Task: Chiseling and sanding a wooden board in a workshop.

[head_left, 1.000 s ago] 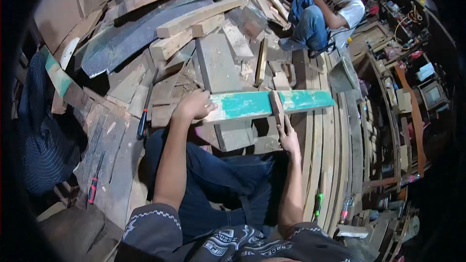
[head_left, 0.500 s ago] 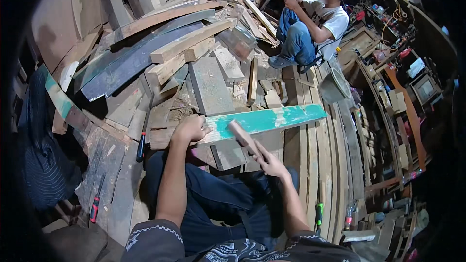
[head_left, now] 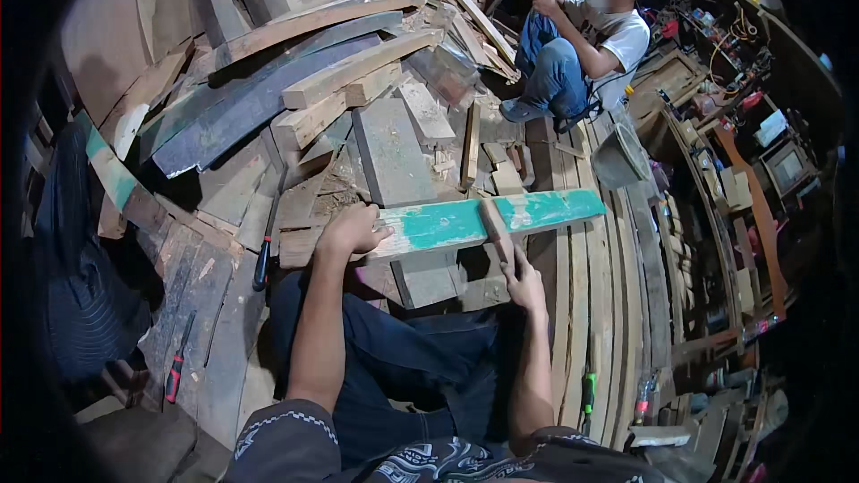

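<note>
Gripping the near end of a bar-shaped tool [head_left: 497,234], the right hand [head_left: 525,286] is closed around it, with one finger laid along its length. The tool's far end meets the upper face of a green-painted board [head_left: 447,222], right of the middle. Half a second earlier, that end was nearer the left hand [head_left: 351,231] and the tool slanted more; it has since travelled rightward and now lies more nearly square across the board. Assessment: this appears to be one pass of a back-and-forth stroke, shifting the worked zone away from the scuffed left part of the face.

The left hand has kept its place, fingers curled over the board's left part and apparently clamping it. The board lies crosswise before the person's legs, over a grey plank [head_left: 394,156]. Its right end extends above long pale strips [head_left: 577,304]; contact there cannot be determined. To the left lies a blue-handled screwdriver [head_left: 261,266]. Beyond the right end is a grey bucket [head_left: 622,156]; farther out, a co-worker [head_left: 573,54] crouches.
</note>
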The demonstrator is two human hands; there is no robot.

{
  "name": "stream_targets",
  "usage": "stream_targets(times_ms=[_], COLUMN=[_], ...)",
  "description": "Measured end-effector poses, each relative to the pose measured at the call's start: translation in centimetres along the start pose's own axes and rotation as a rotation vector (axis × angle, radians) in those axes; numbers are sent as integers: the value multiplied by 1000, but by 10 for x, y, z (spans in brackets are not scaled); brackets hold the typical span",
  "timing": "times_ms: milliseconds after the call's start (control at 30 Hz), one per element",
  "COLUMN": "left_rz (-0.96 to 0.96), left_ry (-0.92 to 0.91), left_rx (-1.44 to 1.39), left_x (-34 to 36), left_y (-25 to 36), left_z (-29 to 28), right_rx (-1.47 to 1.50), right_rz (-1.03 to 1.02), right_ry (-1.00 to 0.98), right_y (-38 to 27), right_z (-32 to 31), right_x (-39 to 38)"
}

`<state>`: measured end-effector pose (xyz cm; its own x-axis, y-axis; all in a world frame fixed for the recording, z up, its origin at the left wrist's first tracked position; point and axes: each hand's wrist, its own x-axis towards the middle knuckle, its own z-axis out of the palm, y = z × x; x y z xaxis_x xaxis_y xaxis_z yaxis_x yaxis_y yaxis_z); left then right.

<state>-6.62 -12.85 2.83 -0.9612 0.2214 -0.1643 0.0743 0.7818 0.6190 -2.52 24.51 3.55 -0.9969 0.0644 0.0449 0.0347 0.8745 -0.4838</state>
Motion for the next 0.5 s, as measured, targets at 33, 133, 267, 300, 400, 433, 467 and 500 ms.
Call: stream_targets(times_ms=[33,133,267,300,400,433,467,500], left_rz=[-4,-1,-9,-11,0,-10,-11,-26], left_ry=[-33,34,22,-13,20,46,47,20], left_rx=[-7,21,8,10,36,23,25,26], left_x=[2,-5,-6,-2,-2,-5,-5,-5], left_y=[-2,-1,-8,-2,-2,-2,-3,-3], left_z=[1,8,5,3,7,9,7,6], right_rx=[-156,129,154,48,-38,78,-33,46], right_rz=[109,-187,-20,-1,-11,-39,-150,-160], right_ry=[26,-166,-377,-197,-106,-244,-275,-264], right_y=[-13,-19,-21,-5,-11,-14,-16,-10], right_z=[3,20,-1,3,21,23,20,18], right_x=[-3,-21,-12,-7,-17,-23,-23,-21])
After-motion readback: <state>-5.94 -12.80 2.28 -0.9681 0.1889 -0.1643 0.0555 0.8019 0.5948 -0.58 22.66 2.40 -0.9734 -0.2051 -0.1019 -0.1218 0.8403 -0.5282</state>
